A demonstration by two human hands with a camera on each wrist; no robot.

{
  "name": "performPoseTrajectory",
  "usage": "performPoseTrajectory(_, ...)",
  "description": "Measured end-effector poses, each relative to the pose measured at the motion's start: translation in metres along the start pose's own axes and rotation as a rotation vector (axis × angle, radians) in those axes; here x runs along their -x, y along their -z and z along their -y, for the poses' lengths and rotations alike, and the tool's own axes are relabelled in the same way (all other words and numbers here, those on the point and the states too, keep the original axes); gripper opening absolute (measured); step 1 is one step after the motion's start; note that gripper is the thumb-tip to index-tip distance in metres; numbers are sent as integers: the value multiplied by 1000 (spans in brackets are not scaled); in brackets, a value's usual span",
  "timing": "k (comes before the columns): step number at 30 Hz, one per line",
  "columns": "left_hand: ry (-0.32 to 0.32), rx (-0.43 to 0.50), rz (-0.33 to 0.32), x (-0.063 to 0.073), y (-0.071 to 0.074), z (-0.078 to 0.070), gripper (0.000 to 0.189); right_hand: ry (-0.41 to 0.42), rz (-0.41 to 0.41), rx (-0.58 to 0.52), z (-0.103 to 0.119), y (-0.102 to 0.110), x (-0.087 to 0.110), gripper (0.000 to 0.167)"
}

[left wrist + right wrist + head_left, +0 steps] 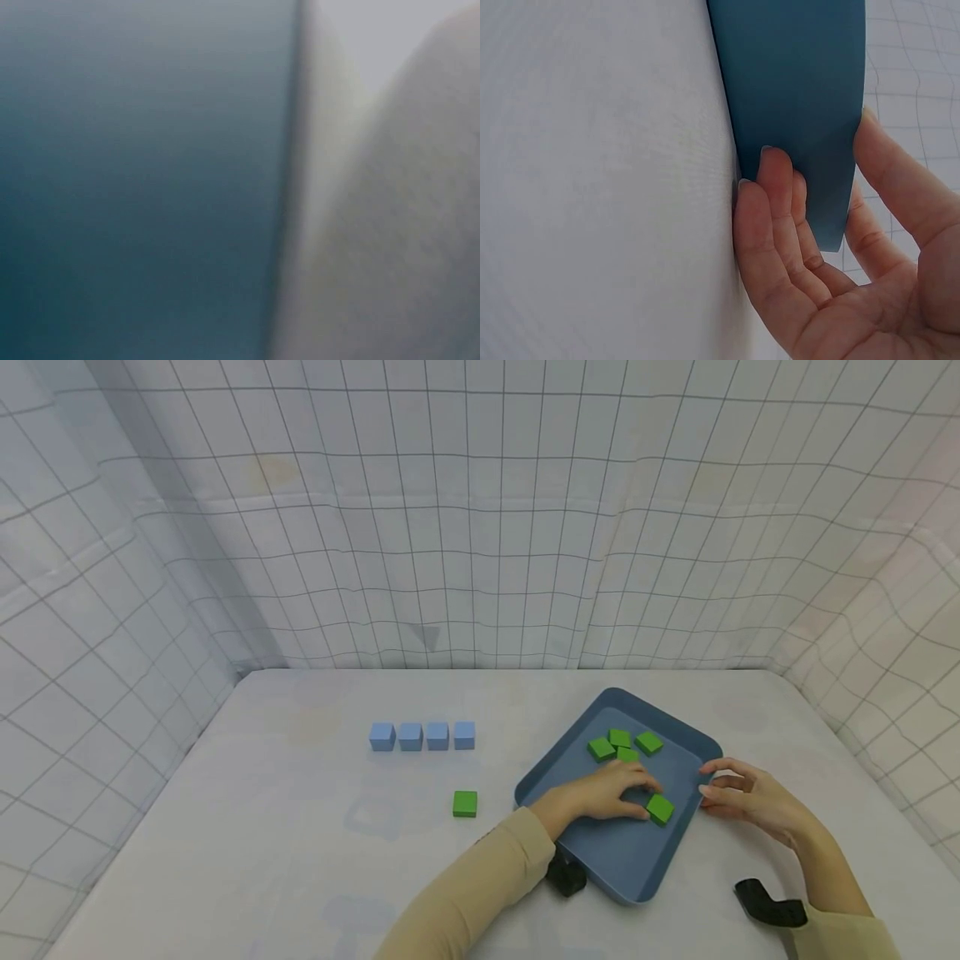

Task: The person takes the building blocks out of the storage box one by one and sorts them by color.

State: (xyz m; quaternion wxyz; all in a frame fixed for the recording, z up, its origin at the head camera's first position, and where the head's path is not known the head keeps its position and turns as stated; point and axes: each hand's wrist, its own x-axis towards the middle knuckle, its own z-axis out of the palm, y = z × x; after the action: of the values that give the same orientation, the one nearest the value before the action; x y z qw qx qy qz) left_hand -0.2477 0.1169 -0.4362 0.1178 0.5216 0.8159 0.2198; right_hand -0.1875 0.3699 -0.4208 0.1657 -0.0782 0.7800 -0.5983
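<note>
In the head view my left hand (pixel 611 792) reaches into the blue tray (pixel 611 858), thumb and forefinger at a green block (pixel 660 810) that they pinch at its near side. Several other green blocks lie just beyond that hand, among them one (pixel 648 742) nearer the tray's far side. My right hand (pixel 750 797) holds the tray at its right edge. In the right wrist view, the right fingers (pixel 757 225) curl against the tray's outer wall (pixel 795 90), with the thumb up at the rim. The left wrist view is blurred and filled by blue tray and sleeve.
Left of the tray, a single green block (pixel 465 804) lies on the white table (pixel 262 827). Blue cubes (pixel 410 737) stand in a row farther back. A black wrist device (pixel 566 872) sits under the left sleeve, another (pixel 771 906) by the right wrist. Grid-patterned sheets (pixel 480 527) surround the table.
</note>
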Motion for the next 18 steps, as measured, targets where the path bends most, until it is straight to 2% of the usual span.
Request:
performPoseTrajectory(9, 52, 22, -57, 0, -3, -3, 42, -7, 8, -8, 1, 1, 1, 24)
performPoseTrajectory(18, 47, 40, -72, 0, -3, -3, 38, -3, 5, 6, 2, 0, 1, 24)
